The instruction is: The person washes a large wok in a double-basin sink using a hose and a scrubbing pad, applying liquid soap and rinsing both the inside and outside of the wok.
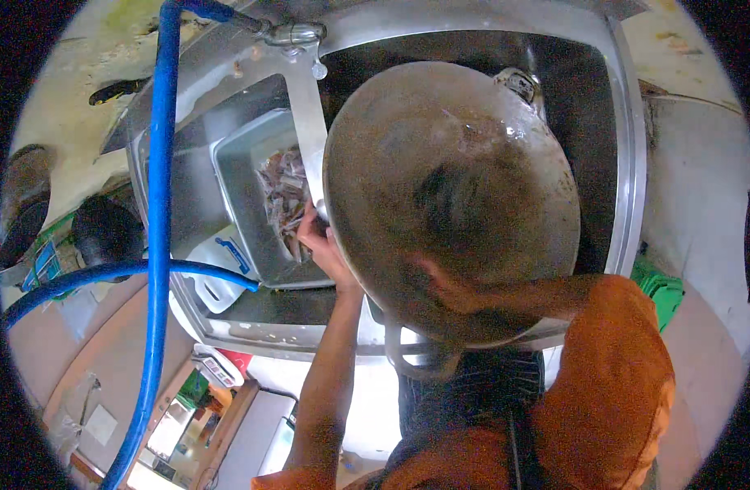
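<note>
A large round metal wok (387,141) with loop handles sits tilted over the right basin of a stainless steel sink. One handle (424,364) points towards my body; the other (519,86) is at the far side. My left hand (327,248) grips the wok's left edge, fingers partly hidden by the rim. Inside the bowl, my right hand (451,288) reaches low against the dark inner surface. Shadow and blur hide its fingers, so whether it holds anything is unclear.
A plastic tub (234,177) with several wrapped pieces (284,196) stands in the left basin, beside a white plastic jug (218,288). A blue hose (160,202) crosses the left side from the tap (295,33). Dark pans (105,226) lie further left.
</note>
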`<action>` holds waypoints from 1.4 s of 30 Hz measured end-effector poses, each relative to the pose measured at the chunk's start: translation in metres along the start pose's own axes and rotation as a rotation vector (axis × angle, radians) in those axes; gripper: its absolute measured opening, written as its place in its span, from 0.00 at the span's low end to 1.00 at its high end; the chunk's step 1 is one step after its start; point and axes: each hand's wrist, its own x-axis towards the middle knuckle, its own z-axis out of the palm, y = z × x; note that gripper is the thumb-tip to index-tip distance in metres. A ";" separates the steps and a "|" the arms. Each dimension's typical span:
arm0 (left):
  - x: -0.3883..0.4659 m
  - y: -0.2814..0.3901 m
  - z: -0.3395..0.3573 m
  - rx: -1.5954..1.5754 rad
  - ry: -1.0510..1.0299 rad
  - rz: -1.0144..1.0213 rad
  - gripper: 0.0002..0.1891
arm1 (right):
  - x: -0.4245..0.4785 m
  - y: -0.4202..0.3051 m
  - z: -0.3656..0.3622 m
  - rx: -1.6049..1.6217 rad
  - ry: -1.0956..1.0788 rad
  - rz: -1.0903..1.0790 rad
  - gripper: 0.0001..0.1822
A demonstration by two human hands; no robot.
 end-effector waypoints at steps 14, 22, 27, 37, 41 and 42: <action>0.002 0.011 -0.002 0.171 -0.020 -0.053 0.22 | 0.200 0.137 -0.093 -0.450 0.845 0.128 0.32; 0.002 0.016 0.001 0.169 -0.074 0.064 0.29 | 0.172 0.184 -0.084 -0.669 0.857 0.165 0.34; 0.003 0.014 0.001 0.138 -0.089 0.114 0.27 | 0.135 0.054 0.018 -0.259 0.540 -0.092 0.36; 0.003 0.001 0.001 -0.084 -0.021 -0.041 0.20 | -0.148 -0.009 -0.137 -0.407 -0.361 0.532 0.31; 0.003 0.024 0.007 -0.023 -0.099 -0.058 0.26 | -0.162 0.079 -0.131 -0.910 -0.144 0.374 0.31; 0.000 0.016 0.002 0.083 -0.084 0.034 0.26 | -0.158 0.087 -0.107 -0.915 -0.148 0.335 0.31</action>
